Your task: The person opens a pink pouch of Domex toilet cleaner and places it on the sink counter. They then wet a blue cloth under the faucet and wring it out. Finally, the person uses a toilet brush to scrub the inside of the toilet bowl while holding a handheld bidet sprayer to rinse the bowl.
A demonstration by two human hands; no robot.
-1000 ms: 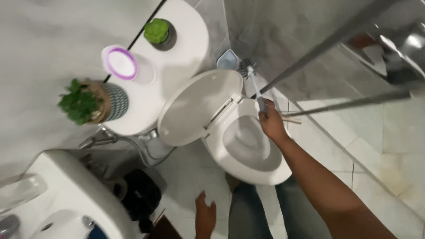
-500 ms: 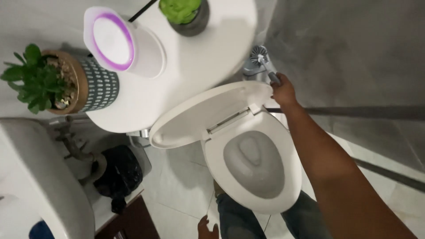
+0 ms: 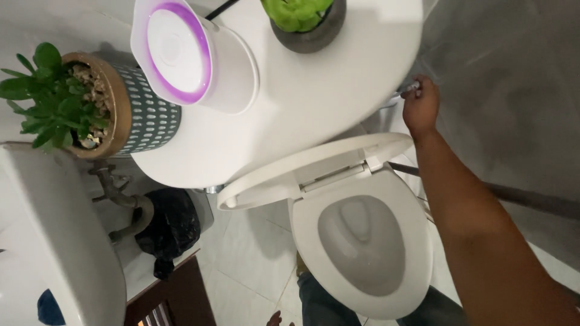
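Bathroom, toilet lid standing open; right hand is pinching something small and metallic beside the tank, probably needing a firm press. Left hand is barely showing, can't tell.

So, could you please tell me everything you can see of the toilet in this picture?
The toilet is white and glossy, like ceramic. Its lid is raised, leaning back towards the tank, and the oval seat is down around an open bowl that looks empty. The tank top carries a white round container with a purple ring and two potted plants. The right hand reaches beside the tank, closed on a small metal part. The person's legs show at the bowl's front.
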